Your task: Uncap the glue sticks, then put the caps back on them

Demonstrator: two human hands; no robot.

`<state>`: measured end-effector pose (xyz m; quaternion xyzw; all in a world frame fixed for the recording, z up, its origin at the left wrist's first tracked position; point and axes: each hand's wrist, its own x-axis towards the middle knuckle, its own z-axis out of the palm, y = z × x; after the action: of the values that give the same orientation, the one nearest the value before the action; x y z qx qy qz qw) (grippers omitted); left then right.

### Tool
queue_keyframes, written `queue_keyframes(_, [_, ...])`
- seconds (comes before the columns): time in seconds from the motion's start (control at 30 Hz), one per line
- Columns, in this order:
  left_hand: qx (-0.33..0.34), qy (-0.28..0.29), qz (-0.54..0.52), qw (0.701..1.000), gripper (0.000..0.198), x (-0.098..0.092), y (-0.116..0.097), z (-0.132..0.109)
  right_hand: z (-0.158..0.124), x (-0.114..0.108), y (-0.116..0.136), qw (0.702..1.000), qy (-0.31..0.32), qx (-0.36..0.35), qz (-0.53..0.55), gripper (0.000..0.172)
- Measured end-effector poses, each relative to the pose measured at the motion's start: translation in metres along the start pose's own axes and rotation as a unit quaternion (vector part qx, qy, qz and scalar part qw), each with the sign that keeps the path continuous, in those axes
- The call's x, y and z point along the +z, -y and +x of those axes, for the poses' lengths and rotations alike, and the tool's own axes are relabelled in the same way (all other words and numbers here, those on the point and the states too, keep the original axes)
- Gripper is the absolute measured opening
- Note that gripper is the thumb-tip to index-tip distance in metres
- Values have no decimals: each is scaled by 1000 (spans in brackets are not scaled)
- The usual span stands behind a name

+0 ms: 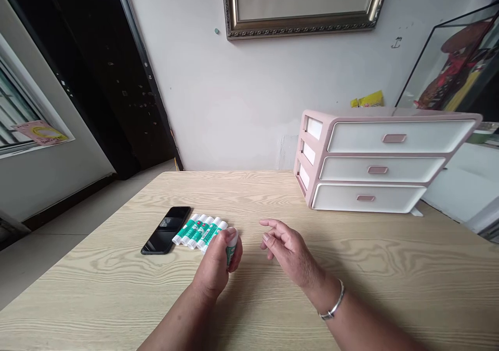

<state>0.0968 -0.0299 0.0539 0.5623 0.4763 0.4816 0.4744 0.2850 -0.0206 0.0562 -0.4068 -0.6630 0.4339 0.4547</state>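
My left hand (217,261) is wrapped round a white and green glue stick (231,247), its white end pointing up. Just behind that hand, several similar sticks (198,230) lie side by side in a slanted row on the wooden table (249,190), the nearest ones partly hidden by my fingers. To the right, my right hand (284,247) hovers over the table with its fingers apart and slightly bent, holding nothing. A silver bangle circles the right wrist. A black phone (166,230) lies flat at the left of the row.
A pink and white drawer unit (377,170) stands at the back right of the table, with a yellow packet (371,99) behind its top. Behind the table is a white wall with a framed picture (304,23). A glass case (456,65) is at the far right.
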Motion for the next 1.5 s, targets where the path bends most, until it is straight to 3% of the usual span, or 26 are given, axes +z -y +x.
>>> queue_keyframes(0.13, [13, -16, 192, 981, 50, 0, -1, 2, 2, -2, -8, 1000, -15, 2, 2, 35])
queue_keyframes(0.3, [34, -50, 469, 881, 37, 6, 1, 2, 9, -4, -16, 999, -42, 2, 3, 33])
queue_keyframes(0.4, [51, -48, 549, 833, 24, 6, 1, 3, 11, -5, -19, 999, -45, -2, -9, 34])
queue_keyframes(0.57, [43, -22, 609, 792, 21, 4, 1, 7, 12, -5, -23, 999, -38, 1, -32, 37])
queue_keyframes(0.7, [37, -30, 619, 784, 21, 5, 0, 8, 14, -5, -27, 998, -31, 12, -50, 38])
queue_keyframes(0.87, [56, -114, 566, 814, 28, -2, -15, 5, 17, -6, -31, 995, -34, 11, -88, 33])
queue_keyframes(1.03, [18, -220, 558, 800, 40, -37, -26, 8, 19, -5, -34, 992, -32, -12, -119, 30])
queue_keyframes(1.13, [-80, -309, 555, 769, 46, -64, -12, 18, 19, -4, -36, 989, -27, -28, -144, 30])
queue_keyframes(1.27, [-137, -265, 580, 758, 56, -83, 13, 30, 20, -2, -39, 981, -23, -54, -184, 27])
queue_keyframes(1.5, [-137, -217, 587, 768, 60, -77, 17, 35, 26, -3, -45, 974, -30, -53, -218, 25])
